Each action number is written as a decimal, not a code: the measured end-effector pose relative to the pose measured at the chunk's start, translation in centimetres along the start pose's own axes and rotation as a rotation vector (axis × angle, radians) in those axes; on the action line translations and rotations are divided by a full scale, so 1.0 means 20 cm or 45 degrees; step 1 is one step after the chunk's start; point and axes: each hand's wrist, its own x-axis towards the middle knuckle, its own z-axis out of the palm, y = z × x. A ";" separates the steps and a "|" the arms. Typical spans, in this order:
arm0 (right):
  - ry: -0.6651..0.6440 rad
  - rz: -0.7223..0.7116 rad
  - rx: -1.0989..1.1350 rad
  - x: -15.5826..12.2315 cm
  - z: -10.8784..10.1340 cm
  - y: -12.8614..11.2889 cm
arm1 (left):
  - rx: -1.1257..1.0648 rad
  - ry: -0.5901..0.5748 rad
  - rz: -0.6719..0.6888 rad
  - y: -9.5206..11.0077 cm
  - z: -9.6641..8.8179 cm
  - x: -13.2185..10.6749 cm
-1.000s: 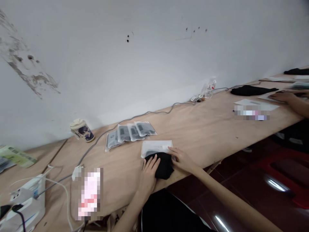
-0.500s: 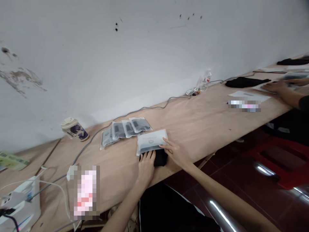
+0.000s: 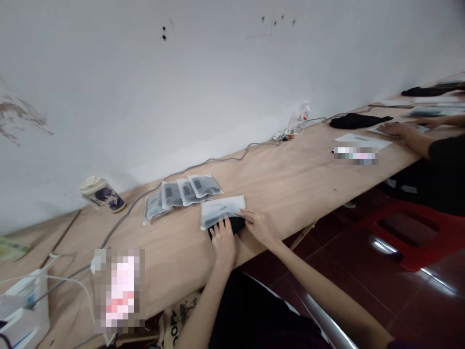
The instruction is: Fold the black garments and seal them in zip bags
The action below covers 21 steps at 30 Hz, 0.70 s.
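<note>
- Behind everything, pale wall (image 3: 218,87), marked with small holes and, at far left, peeling; cut off at the top.
- Slanting across the view, table (image 3: 290,174); runs out of frame at both ends.
- At right, another person's dark sleeve (image 3: 448,150), with hands on a pale sheet; rest out of frame.
- Below the table edge, red stool (image 3: 417,232), partly hidden under dark clothing.
- At lower left, white power strip (image 3: 25,310), cut off by the frame.
- Near it, pixelated patch (image 3: 121,291); impossible to make out beneath.
- On the far stretch of table, dark cloth (image 3: 359,121), bunched.
- Just beyond the work, four filled pouches (image 3: 173,194), overlapping, crowding that side.
- Close to the near edge, frosted pouch (image 3: 223,206), lying flat, grey showing through its near side.
- Left hand (image 3: 223,240) with fingers spread over black cloth (image 3: 238,225), covering much of it; cloth at the pouch's near edge, how far inside unclear.
- Right hand (image 3: 261,227) with fingertips at the pouch's right corner; thumb hidden, grip uncertain.
- By the wall, printed cup (image 3: 103,195), just beside grey cable (image 3: 218,160).
- Farther right, clear bottle (image 3: 302,118), small and indistinct.
</note>
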 end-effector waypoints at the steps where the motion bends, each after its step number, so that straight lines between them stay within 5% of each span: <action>1: 0.008 0.023 0.022 0.00 -0.01 -0.01 | 0.039 -0.020 0.056 0.00 0.01 0.00; 11: -0.019 -0.040 -0.041 -0.05 -0.02 -0.01 | 0.025 -0.010 0.290 -0.08 0.01 0.05; 17: -0.026 -0.064 -0.040 -0.05 -0.02 0.00 | 0.009 0.037 0.130 -0.07 0.11 0.17; 21: 0.004 -0.061 -0.042 -0.04 -0.04 -0.01 | -0.023 -0.005 0.345 -0.13 0.13 0.20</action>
